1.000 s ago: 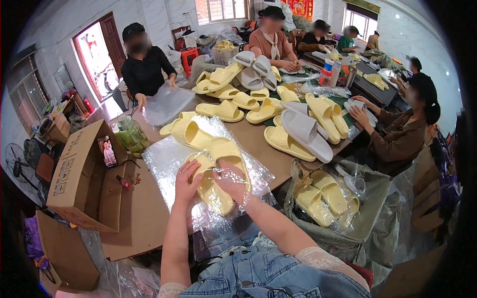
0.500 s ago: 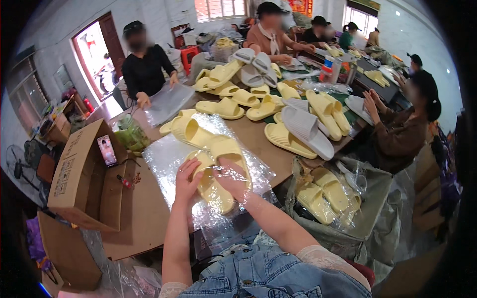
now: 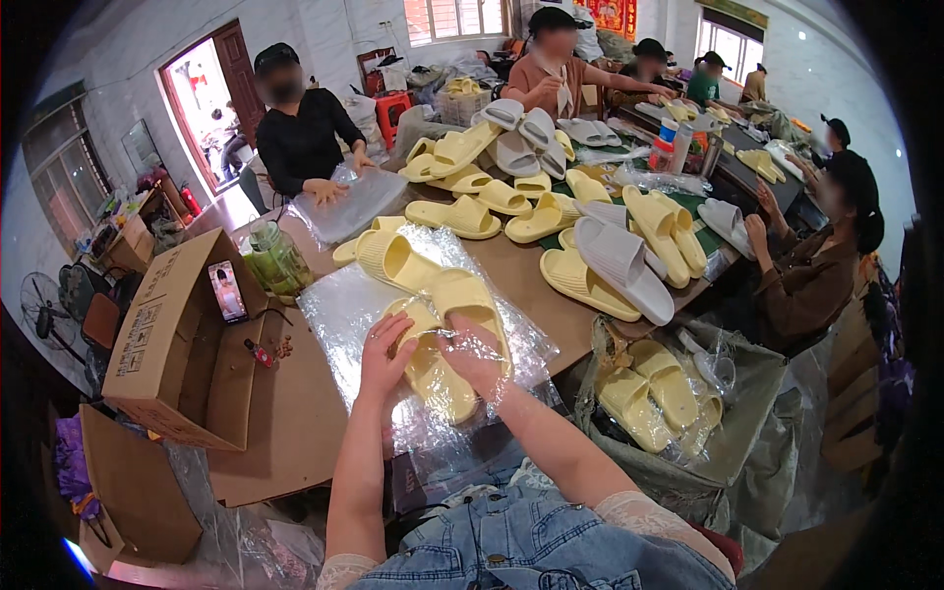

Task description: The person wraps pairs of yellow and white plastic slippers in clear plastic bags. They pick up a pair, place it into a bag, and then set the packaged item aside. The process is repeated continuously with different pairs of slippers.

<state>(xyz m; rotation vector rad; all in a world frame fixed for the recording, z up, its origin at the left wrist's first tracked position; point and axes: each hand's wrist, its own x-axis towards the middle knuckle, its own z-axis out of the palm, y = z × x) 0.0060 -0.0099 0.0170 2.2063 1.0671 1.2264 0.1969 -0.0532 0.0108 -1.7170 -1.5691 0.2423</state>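
Two yellow slippers lie close together over a stack of clear plastic bags, one nearer me and one on its right. My left hand grips the left side of the nearer slipper near its strap, with fingers curled over it. Clear film covers my right hand, which reaches inside a plastic bag to the wrist. It closes on the slippers between the two; its fingertips are partly hidden. Another yellow slipper lies just beyond them.
A pile of yellow and grey slippers covers the table's far middle. On the left stand an open cardboard box, a phone and a green-filled jar. A lined bin on the right holds bagged slippers. Co-workers surround the table.
The whole view has shifted slightly to the left, so things sit further right. My hands stay on the slippers. The co-worker in black has moved a hand across the plastic sheets.
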